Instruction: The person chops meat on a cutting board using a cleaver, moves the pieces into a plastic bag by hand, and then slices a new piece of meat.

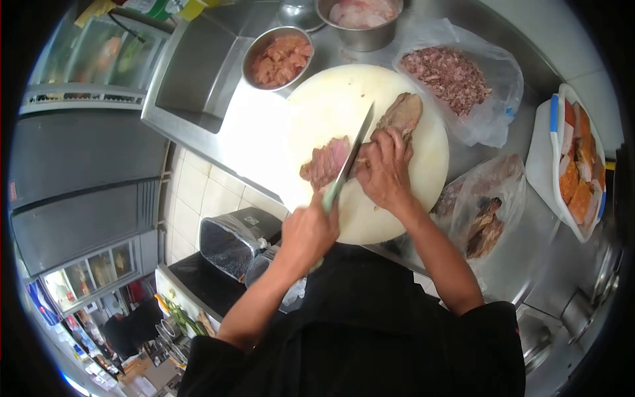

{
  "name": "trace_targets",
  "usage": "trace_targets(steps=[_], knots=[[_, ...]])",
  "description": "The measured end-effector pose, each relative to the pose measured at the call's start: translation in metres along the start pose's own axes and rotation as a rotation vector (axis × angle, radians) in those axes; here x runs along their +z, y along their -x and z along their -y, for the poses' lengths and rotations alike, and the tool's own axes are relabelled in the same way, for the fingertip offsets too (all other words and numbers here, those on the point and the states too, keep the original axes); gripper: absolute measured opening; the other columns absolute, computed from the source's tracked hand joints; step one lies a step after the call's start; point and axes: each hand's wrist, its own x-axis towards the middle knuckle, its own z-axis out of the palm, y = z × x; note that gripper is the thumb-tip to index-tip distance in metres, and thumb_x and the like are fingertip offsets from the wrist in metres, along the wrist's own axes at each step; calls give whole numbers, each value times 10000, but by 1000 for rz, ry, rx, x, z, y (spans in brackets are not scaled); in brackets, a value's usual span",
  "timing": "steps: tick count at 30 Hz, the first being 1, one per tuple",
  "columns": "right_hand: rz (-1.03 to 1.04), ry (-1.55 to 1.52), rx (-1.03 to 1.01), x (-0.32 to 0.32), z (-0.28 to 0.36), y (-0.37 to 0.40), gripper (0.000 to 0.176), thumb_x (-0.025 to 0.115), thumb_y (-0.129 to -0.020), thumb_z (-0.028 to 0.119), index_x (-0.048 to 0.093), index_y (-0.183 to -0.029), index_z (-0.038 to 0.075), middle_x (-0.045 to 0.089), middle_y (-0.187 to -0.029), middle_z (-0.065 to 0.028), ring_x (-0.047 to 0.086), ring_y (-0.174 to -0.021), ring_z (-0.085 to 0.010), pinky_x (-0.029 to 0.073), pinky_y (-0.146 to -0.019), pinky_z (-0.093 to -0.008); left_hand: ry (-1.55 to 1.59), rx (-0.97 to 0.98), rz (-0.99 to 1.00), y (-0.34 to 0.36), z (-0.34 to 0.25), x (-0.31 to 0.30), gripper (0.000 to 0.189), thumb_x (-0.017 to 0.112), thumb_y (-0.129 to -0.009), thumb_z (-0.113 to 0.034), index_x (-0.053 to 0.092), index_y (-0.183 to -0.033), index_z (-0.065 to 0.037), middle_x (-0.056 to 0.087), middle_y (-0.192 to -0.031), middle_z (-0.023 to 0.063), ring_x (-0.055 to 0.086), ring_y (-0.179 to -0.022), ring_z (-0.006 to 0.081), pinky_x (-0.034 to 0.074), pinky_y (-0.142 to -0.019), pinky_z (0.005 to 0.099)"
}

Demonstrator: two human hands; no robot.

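My left hand (pixel 305 235) is wrapped around the pale green handle of a knife (pixel 356 147). The blade slants across a round white cutting board (pixel 321 109), up against the cut meat. Curled fingers of my right hand (pixel 385 169) press down on a brown piece of cooked meat (pixel 402 111), just right of the blade. Part of that piece is hidden under the fingers. Left of the knife lie pinkish meat slices (pixel 325 164), bunched close together on the board.
Behind the board stand a metal bowl (pixel 245 71) of meat pieces and a steel pot (pixel 372 41). A plastic bag (pixel 497 126) of chopped meat, another bag (pixel 512 195) with meat, and a white tray (pixel 544 169) of browned chunks are rightward. A sink (pixel 188 83) is at left.
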Motion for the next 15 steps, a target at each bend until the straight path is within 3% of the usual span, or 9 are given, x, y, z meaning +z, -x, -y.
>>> trace_targets(steps=[4,6,8,10,15], knots=[[54,9,28,-2,2,2,299,675,-782,215,557,-1050,151,444,-1270,-82,319,-1360,-338,270,-1017,-666,-33,-48,62,22,13,4,272,614,-946,-195,639,-1022,64,603,-670,346,621,-670,533,514,-662,591],[51,12,28,-1,1,3,299,671,-782,206,555,-1052,154,445,-1270,-82,323,-1357,-340,269,-1016,-668,-34,37,-21,-15,7,21,276,624,-949,-221,615,-1058,32,621,-653,328,651,-634,503,538,-616,580],[3,20,0,1,0,3,307,648,-782,172,549,-1071,141,446,-1277,-85,335,-1349,-345,271,-1009,-667,68,297,-263,-68,-3,38,286,609,-959,-240,630,-1026,37,646,-724,333,662,-717,506,539,-705,570],[9,8,-15,0,-2,2,317,640,-782,163,545,-1083,132,446,-1279,-86,338,-1348,-347,272,-1012,-663,97,123,-111,-101,-29,30,332,591,-972,-277,642,-987,51,657,-773,337,659,-780,514,530,-759,556],[-3,-77,-7,-6,-5,0,390,632,-777,156,510,-1142,93,456,-1297,-107,349,-1342,-355,268,-1033,-633,178,72,-115,-97,-25,5,348,575,-990,-264,642,-939,74,637,-722,323,649,-728,505,507,-683,518]])
